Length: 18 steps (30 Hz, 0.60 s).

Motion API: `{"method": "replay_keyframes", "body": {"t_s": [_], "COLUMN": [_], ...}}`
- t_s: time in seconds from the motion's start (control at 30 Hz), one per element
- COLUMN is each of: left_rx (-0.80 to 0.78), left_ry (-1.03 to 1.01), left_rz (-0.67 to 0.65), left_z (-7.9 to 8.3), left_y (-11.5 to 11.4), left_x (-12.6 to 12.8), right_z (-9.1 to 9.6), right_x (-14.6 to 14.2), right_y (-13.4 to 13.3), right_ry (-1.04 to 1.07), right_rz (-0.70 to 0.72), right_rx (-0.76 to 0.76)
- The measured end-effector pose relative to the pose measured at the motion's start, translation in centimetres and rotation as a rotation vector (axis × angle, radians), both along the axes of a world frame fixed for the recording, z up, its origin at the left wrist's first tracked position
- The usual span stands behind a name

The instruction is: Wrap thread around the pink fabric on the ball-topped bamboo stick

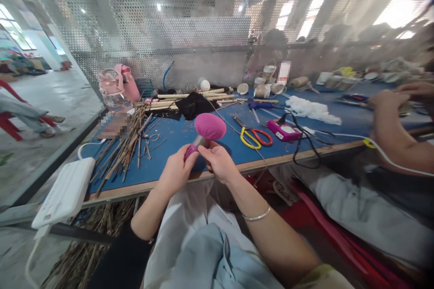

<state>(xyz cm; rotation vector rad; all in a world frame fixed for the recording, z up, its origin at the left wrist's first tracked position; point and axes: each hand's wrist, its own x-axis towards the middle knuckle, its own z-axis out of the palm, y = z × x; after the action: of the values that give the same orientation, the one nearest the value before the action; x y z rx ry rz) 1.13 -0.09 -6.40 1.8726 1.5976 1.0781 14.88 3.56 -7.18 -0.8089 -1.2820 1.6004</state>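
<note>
In the head view, the magenta cloth piece (210,127) is held just above the near edge of the blue bench (239,153). Its round head looks fully covered, the cloth drawn smooth; below it, a grey band (200,141) sits around the narrow neck. The neck seems to be the part in hand, and whether the band is fastened cannot be told. The left hand (178,167) has its fingers closed on the gathered cloth below; the right hand (219,161) pinches near the band. Of the containers, a clear bottle with a pink lid (110,85) stands beside a pink bottle (129,85) at the back left; a small handled basket (270,71) stands at the back. Their contents cannot be made out.
</note>
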Motion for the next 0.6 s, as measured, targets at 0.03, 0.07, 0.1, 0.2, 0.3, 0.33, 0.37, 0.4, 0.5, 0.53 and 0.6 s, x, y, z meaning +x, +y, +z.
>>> {"method": "replay_keyframes", "body": {"t_s": [0.03, 0.07, 0.1, 0.2, 0.3, 0.33, 0.37, 0.4, 0.5, 0.53, 0.6], "left_rx": [-0.024, -0.058, -0.104, -0.254, -0.374, -0.390, -0.392, -0.388, -0.501, -0.595, -0.732], "left_ry": [-0.082, -0.174, -0.273, -0.564, -0.781, -0.831, -0.873, -0.908, -1.021, -1.055, -1.114], "left_rz": [-0.008, -0.017, -0.035, -0.134, -0.203, -0.209, -0.211, -0.215, -0.350, -0.455, -0.636], "left_z": [0.0, -0.1, -0.1, -0.2, 0.1, 0.1, 0.2, 0.3, 0.1, 0.0, -0.1], "left_y": [0.2, 0.5, 0.7, 0.5, -0.5, -1.0, -1.3, -1.6, -1.9, -1.8, -1.8], "left_x": [-0.2, -0.4, -0.6, -0.5, 0.3, 0.7, 0.9, 1.1, 1.1, 0.9, 0.5], "right_z": [0.0, -0.1, -0.1, -0.2, -0.2, -0.1, -0.1, 0.0, 0.1, 0.1, -0.1], "right_x": [0.0, 0.1, 0.1, 0.1, 0.3, 0.3, 0.4, 0.5, 0.6, 0.6, 0.3], "right_y": [0.0, 0.1, 0.1, 0.1, 0.0, 0.0, 0.0, -0.1, -0.3, -0.4, -0.9], "right_ry": [0.009, 0.027, 0.046, 0.089, 0.120, 0.118, 0.113, 0.111, 0.129, 0.140, 0.153], "right_rz": [-0.005, -0.020, -0.039, -0.065, -0.032, -0.019, -0.008, 0.002, 0.066, 0.111, 0.234], "right_rx": [-0.013, -0.033, -0.056, -0.100, -0.094, -0.087, -0.084, -0.087, -0.116, -0.130, -0.153]}}
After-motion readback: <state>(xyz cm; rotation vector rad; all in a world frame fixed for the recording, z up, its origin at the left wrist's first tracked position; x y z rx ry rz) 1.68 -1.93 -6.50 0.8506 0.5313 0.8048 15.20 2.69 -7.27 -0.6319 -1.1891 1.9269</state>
